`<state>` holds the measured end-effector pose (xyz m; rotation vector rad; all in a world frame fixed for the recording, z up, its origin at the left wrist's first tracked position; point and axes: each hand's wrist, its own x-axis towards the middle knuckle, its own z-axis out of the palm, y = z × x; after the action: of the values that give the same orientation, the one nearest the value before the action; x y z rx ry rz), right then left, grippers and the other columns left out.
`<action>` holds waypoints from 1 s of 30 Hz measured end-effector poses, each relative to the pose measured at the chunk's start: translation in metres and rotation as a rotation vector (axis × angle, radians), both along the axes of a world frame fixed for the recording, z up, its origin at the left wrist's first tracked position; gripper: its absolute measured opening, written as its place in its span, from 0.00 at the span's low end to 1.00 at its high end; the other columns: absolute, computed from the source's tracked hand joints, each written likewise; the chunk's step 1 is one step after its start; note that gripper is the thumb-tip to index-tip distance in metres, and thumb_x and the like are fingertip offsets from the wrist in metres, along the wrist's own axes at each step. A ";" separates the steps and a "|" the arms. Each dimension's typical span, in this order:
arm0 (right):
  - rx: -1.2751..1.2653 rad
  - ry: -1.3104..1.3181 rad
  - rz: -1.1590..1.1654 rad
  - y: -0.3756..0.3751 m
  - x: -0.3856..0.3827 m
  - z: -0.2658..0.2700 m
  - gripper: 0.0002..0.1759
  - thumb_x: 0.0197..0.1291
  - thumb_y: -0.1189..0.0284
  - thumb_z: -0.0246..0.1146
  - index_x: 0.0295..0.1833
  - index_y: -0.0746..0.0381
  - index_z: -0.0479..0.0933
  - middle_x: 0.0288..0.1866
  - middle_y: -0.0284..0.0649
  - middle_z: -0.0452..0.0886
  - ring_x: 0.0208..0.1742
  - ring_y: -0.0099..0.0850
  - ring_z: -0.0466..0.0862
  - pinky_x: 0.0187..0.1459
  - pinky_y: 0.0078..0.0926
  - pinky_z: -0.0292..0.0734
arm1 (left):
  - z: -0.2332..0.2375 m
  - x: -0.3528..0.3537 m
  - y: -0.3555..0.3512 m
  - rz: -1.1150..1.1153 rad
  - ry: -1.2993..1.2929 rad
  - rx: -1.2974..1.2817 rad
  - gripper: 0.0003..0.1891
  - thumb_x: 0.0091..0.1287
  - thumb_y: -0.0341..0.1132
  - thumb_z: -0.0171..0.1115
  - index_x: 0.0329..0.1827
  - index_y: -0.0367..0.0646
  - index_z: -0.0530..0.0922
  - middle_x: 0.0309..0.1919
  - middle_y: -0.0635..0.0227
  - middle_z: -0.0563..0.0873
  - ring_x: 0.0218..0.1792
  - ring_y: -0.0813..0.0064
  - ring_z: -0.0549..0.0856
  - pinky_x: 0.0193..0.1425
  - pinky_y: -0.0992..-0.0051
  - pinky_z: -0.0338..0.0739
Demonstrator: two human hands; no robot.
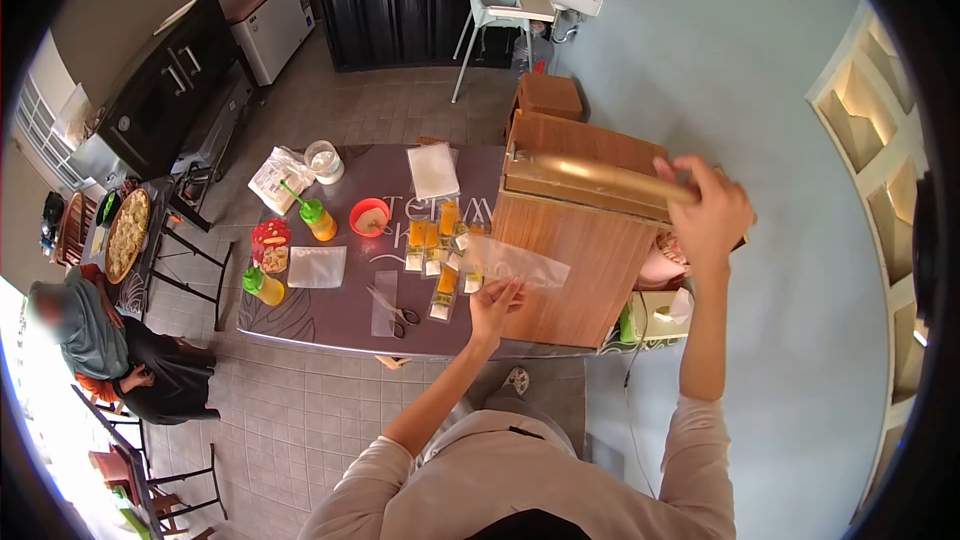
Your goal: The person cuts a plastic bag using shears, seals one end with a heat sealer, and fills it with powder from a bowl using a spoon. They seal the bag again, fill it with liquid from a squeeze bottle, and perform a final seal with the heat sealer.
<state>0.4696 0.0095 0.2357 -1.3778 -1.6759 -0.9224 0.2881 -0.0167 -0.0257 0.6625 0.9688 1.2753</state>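
My left hand is closed on the lower edge of a clear plastic bag, pinched in front of the wood-patterned box. My right hand grips the end of a long gold-coloured bar, which lies above the top of the wood-patterned box. Left of my left hand lie several small packets with orange and white contents. A pair of scissors rests near the table's front edge, on a clear plastic strip.
On the dark table stand a red bowl, a green-topped squeeze bottle, another squeeze bottle and a clear tub. Stacked clear bags lie at the back. A tissue box is right of the wooden box. A person sits at left.
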 end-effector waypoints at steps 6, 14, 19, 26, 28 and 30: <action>-0.242 -0.006 -0.052 0.043 0.017 0.037 0.18 0.48 0.53 0.63 0.20 0.55 0.72 0.09 0.34 0.68 0.13 0.35 0.69 0.17 0.28 0.61 | 0.019 0.035 0.037 -0.028 -0.062 0.037 0.11 0.59 0.38 0.61 0.35 0.37 0.80 0.27 0.69 0.83 0.25 0.82 0.80 0.29 0.84 0.75; -0.243 -0.023 -0.094 0.061 0.020 0.042 0.20 0.47 0.51 0.62 0.18 0.55 0.72 0.08 0.35 0.69 0.14 0.36 0.72 0.17 0.30 0.63 | 0.025 0.067 0.062 -0.016 -0.122 0.044 0.11 0.59 0.39 0.62 0.33 0.39 0.80 0.27 0.68 0.83 0.24 0.83 0.79 0.27 0.85 0.73; -0.250 -0.009 -0.105 0.057 0.018 0.043 0.20 0.47 0.52 0.63 0.17 0.55 0.70 0.07 0.34 0.68 0.13 0.35 0.70 0.16 0.30 0.61 | 0.016 0.076 0.072 -0.030 -0.131 0.024 0.11 0.58 0.39 0.62 0.33 0.39 0.81 0.28 0.68 0.84 0.25 0.83 0.80 0.28 0.85 0.73; -0.248 -0.011 -0.096 0.056 0.019 0.040 0.20 0.47 0.53 0.63 0.17 0.55 0.70 0.07 0.34 0.67 0.11 0.34 0.69 0.15 0.29 0.60 | 0.010 0.081 0.080 -0.022 -0.124 -0.013 0.11 0.58 0.40 0.63 0.35 0.42 0.80 0.32 0.68 0.84 0.28 0.82 0.81 0.30 0.83 0.74; -0.306 0.002 -0.100 0.051 0.017 0.040 0.20 0.48 0.53 0.62 0.17 0.55 0.70 0.07 0.35 0.67 0.12 0.34 0.69 0.15 0.29 0.60 | 0.008 0.081 0.081 -0.022 -0.118 -0.023 0.11 0.58 0.40 0.63 0.35 0.42 0.80 0.32 0.68 0.84 0.28 0.82 0.81 0.31 0.83 0.75; -0.344 0.005 -0.089 0.045 0.016 0.041 0.20 0.48 0.53 0.62 0.17 0.56 0.70 0.07 0.35 0.67 0.12 0.35 0.69 0.15 0.29 0.61 | 0.007 0.080 0.080 -0.037 -0.141 -0.020 0.11 0.58 0.40 0.63 0.35 0.42 0.80 0.32 0.67 0.84 0.28 0.82 0.81 0.31 0.83 0.75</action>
<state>0.4857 0.0549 0.2767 -1.6904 -1.8433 -0.6987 0.3684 0.0637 -0.0190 0.5649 0.8482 1.2607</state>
